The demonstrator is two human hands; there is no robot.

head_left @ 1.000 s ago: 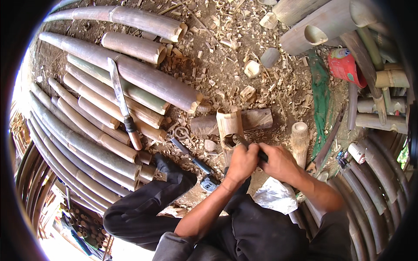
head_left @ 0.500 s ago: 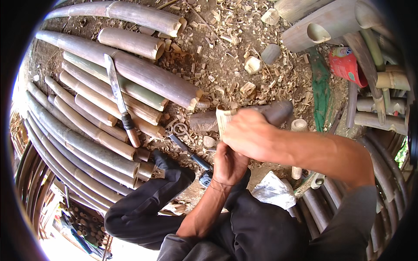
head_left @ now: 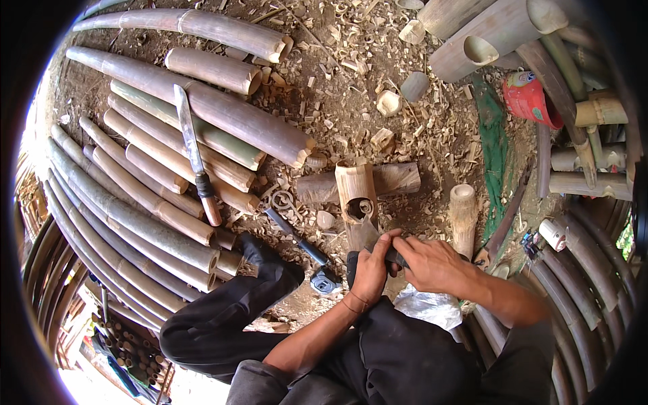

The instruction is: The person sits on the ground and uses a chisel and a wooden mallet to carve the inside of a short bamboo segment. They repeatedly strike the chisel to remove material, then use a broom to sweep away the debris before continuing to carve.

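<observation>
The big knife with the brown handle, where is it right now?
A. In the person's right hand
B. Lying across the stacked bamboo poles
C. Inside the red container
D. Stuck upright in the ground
B: the big knife lies flat across the stacked bamboo poles, well away from both hands, which are together at the short bamboo piece.

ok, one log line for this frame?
left hand: gripping bamboo piece | right hand: holding dark tool at it | machete: on bamboo poles
</observation>
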